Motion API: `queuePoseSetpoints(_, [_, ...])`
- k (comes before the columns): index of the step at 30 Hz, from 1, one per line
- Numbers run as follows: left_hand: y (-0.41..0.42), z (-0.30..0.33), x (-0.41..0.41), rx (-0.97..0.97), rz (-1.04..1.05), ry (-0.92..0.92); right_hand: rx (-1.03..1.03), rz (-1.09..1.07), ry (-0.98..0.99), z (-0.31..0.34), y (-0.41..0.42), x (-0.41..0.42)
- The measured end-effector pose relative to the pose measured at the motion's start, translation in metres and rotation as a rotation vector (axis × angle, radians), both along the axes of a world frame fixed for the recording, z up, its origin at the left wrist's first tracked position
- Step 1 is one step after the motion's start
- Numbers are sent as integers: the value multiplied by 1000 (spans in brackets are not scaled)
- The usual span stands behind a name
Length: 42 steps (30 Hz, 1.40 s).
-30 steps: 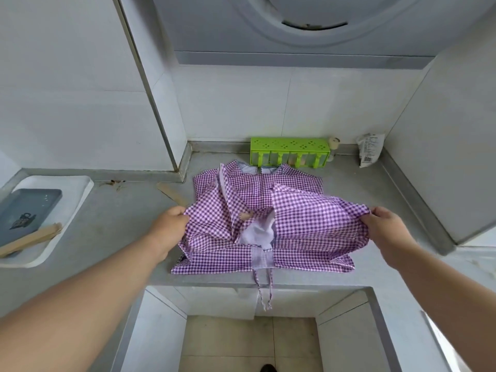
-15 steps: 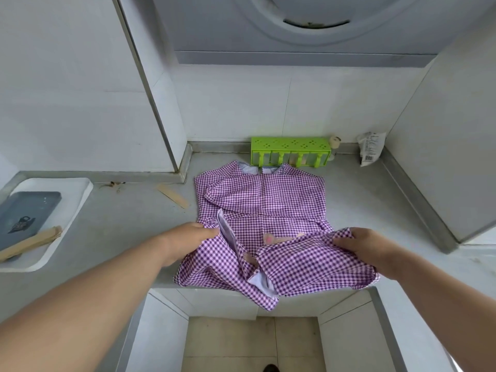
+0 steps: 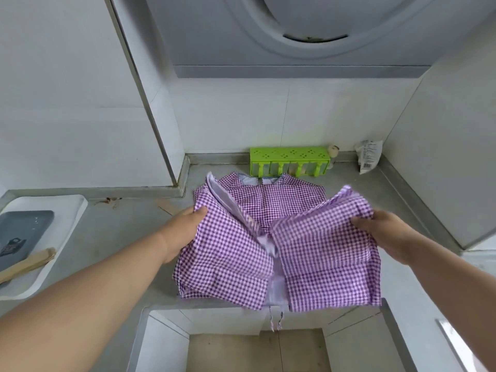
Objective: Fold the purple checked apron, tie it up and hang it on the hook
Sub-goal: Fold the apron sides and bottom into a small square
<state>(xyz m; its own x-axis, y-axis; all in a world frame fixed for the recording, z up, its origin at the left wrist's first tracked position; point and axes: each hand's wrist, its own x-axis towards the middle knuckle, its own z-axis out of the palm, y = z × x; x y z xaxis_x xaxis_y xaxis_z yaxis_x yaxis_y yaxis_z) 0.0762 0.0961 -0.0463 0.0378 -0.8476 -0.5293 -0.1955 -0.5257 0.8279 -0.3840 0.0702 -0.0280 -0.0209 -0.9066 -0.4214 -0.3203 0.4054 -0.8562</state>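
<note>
Head view, apron: the purple checked apron (image 3: 279,248) lies part-folded on the grey counter (image 3: 118,237), its near edge overhanging the counter's front at 6 o'clock, two thin ties dangling there.
Left hand: the left hand (image 3: 182,229) grips the apron's 9 o'clock edge, fingers curled into the cloth.
Right hand: the right hand (image 3: 386,232) pinches the 3 o'clock edge, that flap lifted.
Counter, 12 o'clock: a green rack (image 3: 290,161) just beyond the apron.
Counter, 9 o'clock: a white tray (image 3: 67,218).
</note>
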Motion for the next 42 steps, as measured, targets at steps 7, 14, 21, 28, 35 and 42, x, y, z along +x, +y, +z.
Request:
queuePoseSetpoints(7, [-48,-13,9,-79,222,7,-138,-254,-83,-14,-57,14])
queuePoseSetpoints(14, [-109,-28,3,-82,373,-18,-103,-213,-65,-36,-155,21])
queuePoseSetpoints(21, [-163,-53,7,-4,430,-137,-8,-206,66,-61,-235,33])
queuePoseSetpoints(28, [-201,-83,23,50,440,-196,44,-196,152,-102,-282,45])
queuePoseSetpoints(35, [-217,-106,30,91,463,-155,160,-313,3,-152,-313,31])
queuePoseSetpoints(42, [-210,-160,56,130,415,-290,103,-298,410,-156,-314,40])
